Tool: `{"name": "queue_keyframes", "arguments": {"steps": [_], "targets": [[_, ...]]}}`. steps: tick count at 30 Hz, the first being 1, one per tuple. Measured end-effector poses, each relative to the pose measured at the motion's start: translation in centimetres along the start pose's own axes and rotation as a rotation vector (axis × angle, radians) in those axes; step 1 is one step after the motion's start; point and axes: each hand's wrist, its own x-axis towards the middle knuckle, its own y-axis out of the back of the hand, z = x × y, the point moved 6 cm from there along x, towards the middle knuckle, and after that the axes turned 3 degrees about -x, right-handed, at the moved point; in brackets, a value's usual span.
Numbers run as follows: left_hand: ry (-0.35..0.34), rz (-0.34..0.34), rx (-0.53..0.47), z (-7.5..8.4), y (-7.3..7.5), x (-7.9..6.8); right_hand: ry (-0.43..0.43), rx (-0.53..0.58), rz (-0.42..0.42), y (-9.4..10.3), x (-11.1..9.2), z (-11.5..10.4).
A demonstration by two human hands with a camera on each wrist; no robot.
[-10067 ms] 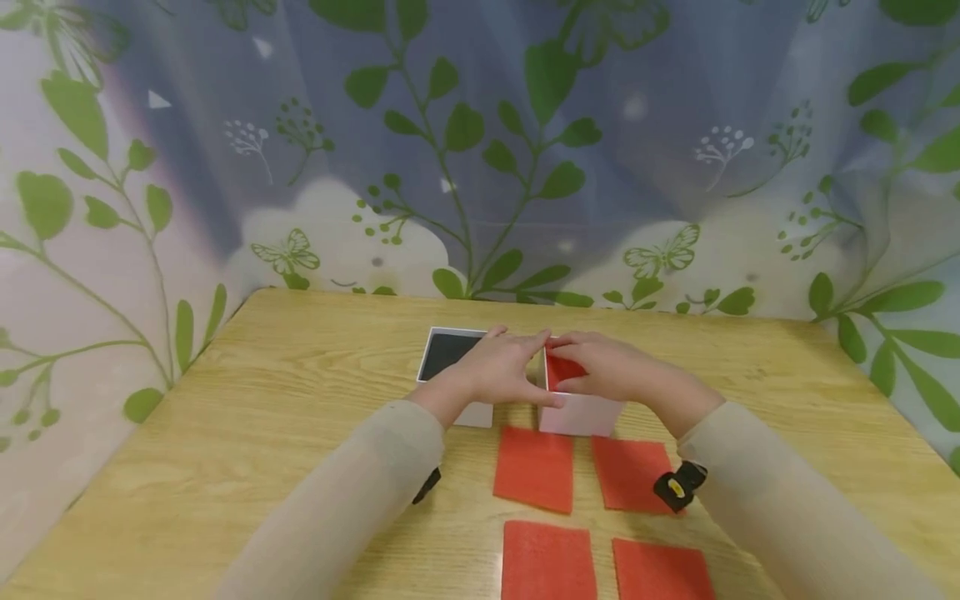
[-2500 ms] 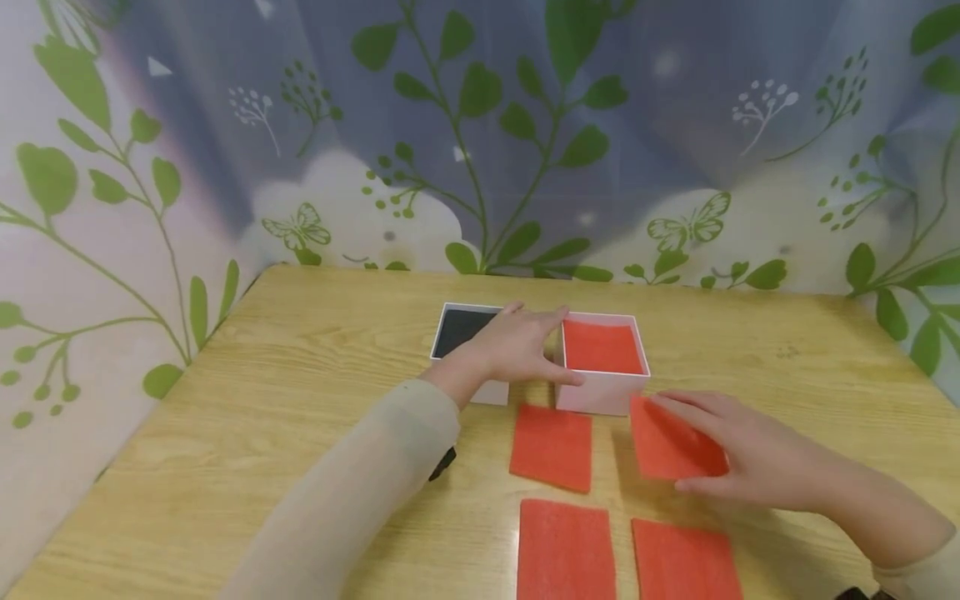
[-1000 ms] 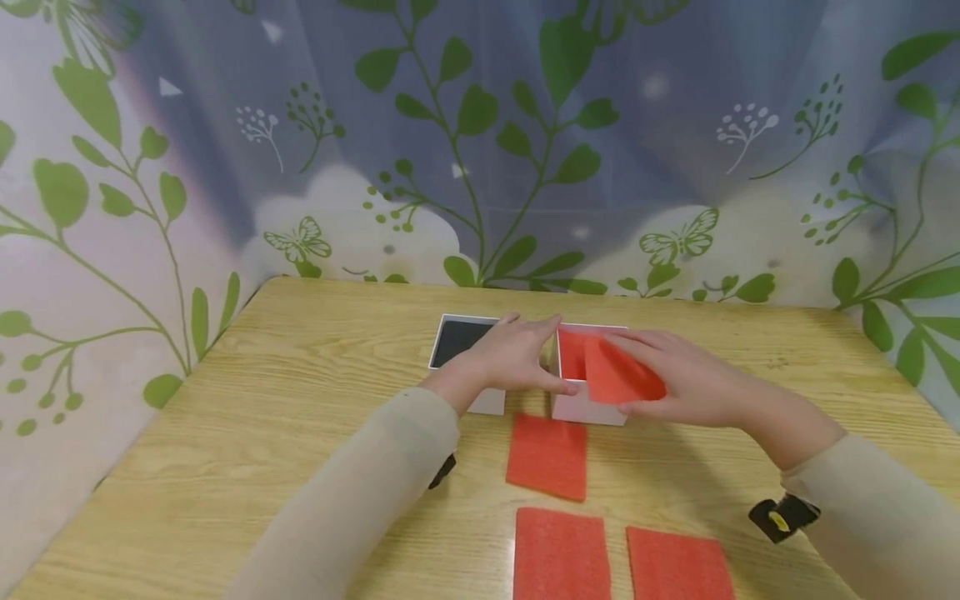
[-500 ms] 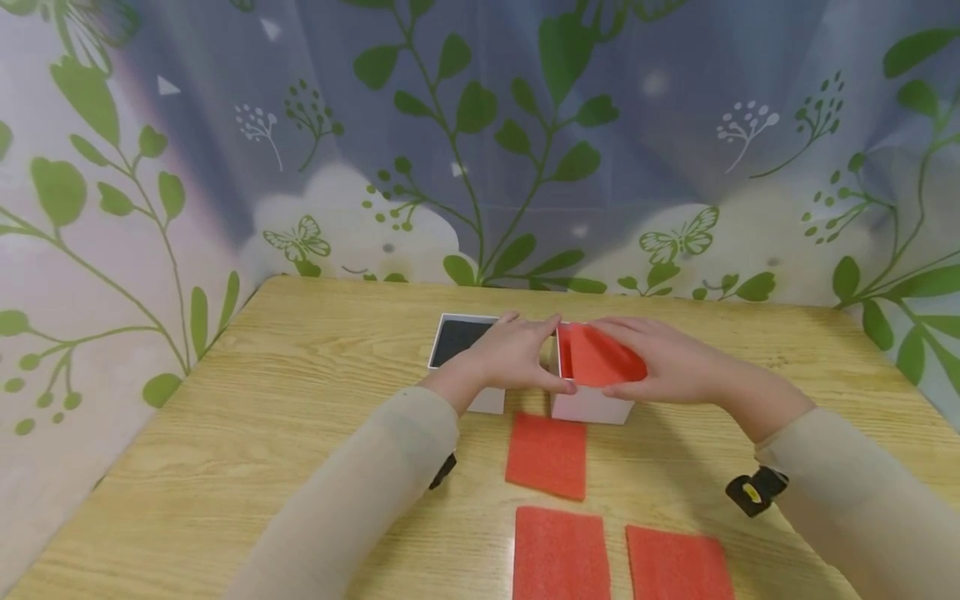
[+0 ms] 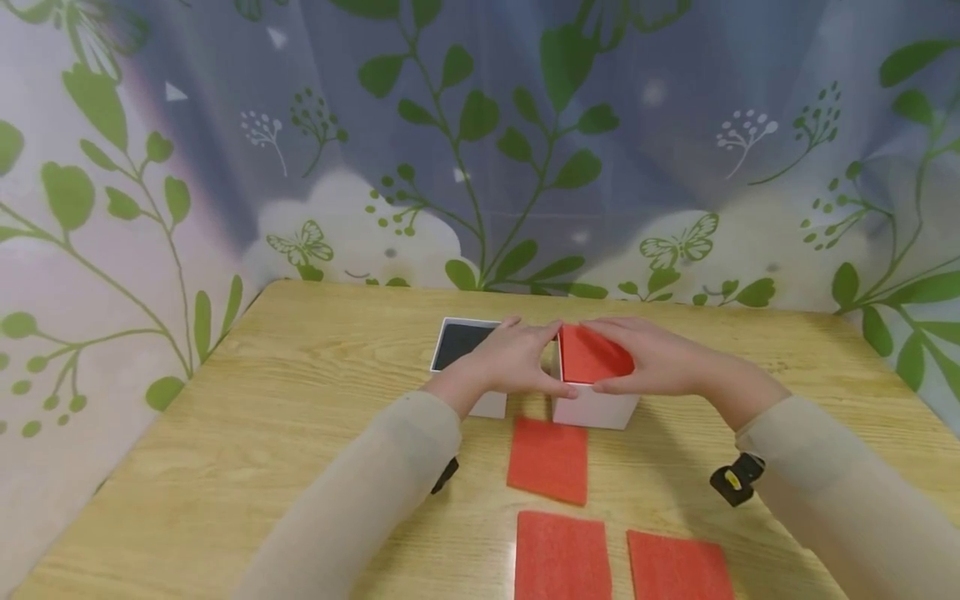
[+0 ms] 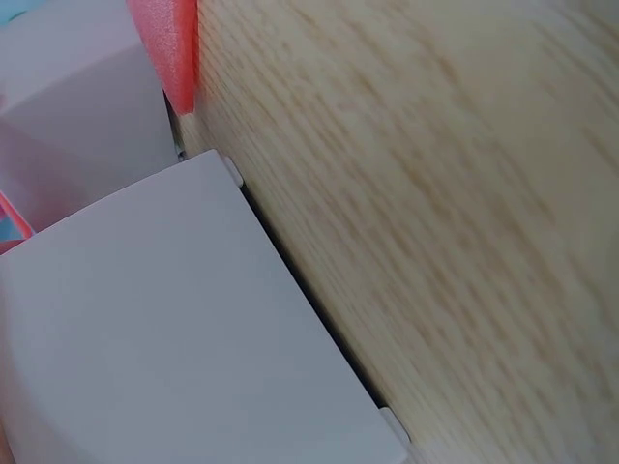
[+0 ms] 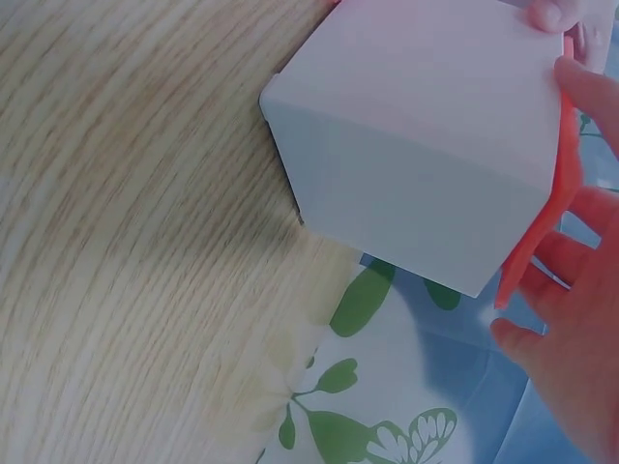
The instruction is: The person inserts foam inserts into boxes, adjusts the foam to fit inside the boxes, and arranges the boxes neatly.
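My right hand holds a red felt square over the mouth of the right-hand white box. In the right wrist view, the red felt square bows slightly along the box's open side, with my fingers along its edges. My left hand holds that box at its left end, thumb at the front corner and a fingertip at the back corner. Beneath my left hand stands a second white box with a dark piece inside, partly hidden by the hand.
On the wooden table, in front of the boxes, lie more red felt squares: one near the box, one nearer me and one to its right. A patterned curtain hangs behind the table.
My right hand has picked up the red felt square from right of the nearest one and brought it left onto the right-hand box's mouth, where it now lies flatter. My left hand stays put.
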Motion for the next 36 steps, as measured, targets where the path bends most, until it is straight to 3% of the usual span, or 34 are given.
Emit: {"name": "queue_keyframes", "arguments": {"steps": [11, 25, 36], "targets": [[0.004, 0.006, -0.012, -0.3, 0.1, 0.2, 0.018, 0.031, -0.006, 0.1, 0.5, -0.1], [0.012, 0.001, 0.007, -0.1, -0.5, 0.0, -0.049, 0.124, -0.020, -0.8, -0.1, 0.8], [0.006, -0.001, 0.028, -0.2, -0.2, 0.1, -0.038, 0.138, -0.009, -0.9, -0.2, 0.6]]}}
